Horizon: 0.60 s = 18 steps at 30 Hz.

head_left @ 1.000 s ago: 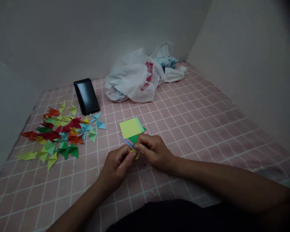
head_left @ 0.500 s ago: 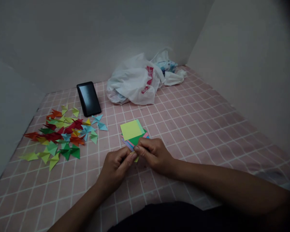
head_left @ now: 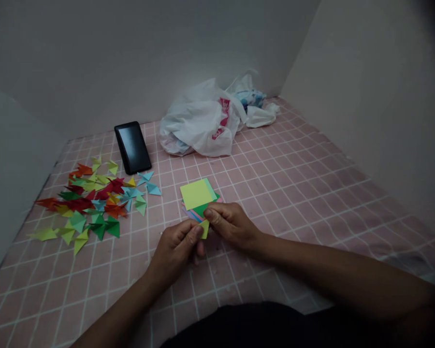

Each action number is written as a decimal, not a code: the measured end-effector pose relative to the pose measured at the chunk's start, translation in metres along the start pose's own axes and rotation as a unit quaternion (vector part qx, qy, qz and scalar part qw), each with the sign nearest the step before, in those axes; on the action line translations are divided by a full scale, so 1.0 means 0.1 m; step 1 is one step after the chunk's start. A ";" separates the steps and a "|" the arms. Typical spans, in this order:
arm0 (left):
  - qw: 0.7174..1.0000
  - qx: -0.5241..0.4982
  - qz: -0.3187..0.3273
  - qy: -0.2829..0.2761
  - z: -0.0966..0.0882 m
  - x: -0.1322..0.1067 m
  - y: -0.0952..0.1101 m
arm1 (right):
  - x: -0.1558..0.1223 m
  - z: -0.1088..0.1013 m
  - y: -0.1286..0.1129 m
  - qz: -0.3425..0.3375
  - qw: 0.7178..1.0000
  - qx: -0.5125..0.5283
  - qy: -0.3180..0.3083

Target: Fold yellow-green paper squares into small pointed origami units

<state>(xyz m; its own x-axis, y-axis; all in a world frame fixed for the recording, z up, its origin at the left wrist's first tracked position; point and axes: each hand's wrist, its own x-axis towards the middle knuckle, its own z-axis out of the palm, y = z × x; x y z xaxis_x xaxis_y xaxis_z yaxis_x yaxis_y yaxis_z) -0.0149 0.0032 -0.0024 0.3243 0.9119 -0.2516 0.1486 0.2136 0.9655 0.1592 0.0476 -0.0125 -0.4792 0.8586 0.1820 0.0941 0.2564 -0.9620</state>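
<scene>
Looking from far away, what do you find at your hands?

"I have the small yellow paper [head_left: 205,229] at two o'clock from my left hand [head_left: 177,244], whose thumb and finger are clamped on its nine o'clock side. Beyond it, my right hand [head_left: 234,224] has thumb and finger together by the paper's upper corner; if they also grip it, I cannot tell."

"And around the paper?"

"At twelve o'clock, just beside my right fingertips, lies the stack of square sheets [head_left: 197,194]. Toward half past nine, well apart, are the folded papers [head_left: 98,205]."

"How to do this step well?"

"I judge it is creasing work. I would let the left pinch be the anchor, match the edges first, then press lightly with the right thumb in one even stroke. Too strong pulling could tear so small a piece."
</scene>
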 end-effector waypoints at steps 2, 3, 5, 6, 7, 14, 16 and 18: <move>1.000 0.016 0.017 0.008 0.00 0.01 0.01 | 0.01 -0.01 0.00 0.015 0.999 0.023 -0.023; 0.999 0.034 0.034 0.013 0.00 0.01 0.01 | 0.02 -0.02 -0.01 0.016 0.999 0.023 -0.032; 0.993 0.082 0.075 0.028 -0.01 0.01 0.03 | 0.02 -0.02 -0.02 0.006 0.999 0.000 -0.038; 0.990 0.102 0.092 0.039 -0.02 0.02 0.04 | 0.01 -0.02 -0.03 0.003 0.999 -0.013 -0.035; 0.987 0.112 0.104 0.050 -0.02 0.02 0.04 | 0.01 -0.02 -0.04 0.003 0.999 -0.020 -0.032; 0.993 -0.049 0.055 0.091 0.02 0.03 -0.03 | 0.01 0.02 -0.01 0.052 0.990 0.128 -0.035; 0.993 -0.071 0.047 0.087 0.01 0.04 -0.05 | 0.01 0.03 0.01 0.047 0.990 0.126 -0.041; 0.994 -0.068 0.041 0.077 -0.01 0.04 -0.05 | 0.01 0.03 0.03 0.028 0.994 0.102 -0.039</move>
<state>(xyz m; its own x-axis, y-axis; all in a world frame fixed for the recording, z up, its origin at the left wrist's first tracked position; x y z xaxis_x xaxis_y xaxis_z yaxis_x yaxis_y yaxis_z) -0.0154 0.0062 -0.0087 0.1808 0.9688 -0.1696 -0.0041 0.1732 0.9849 0.1566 0.0478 -0.0158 -0.5450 0.8299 0.1192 -0.0523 0.1083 -0.9927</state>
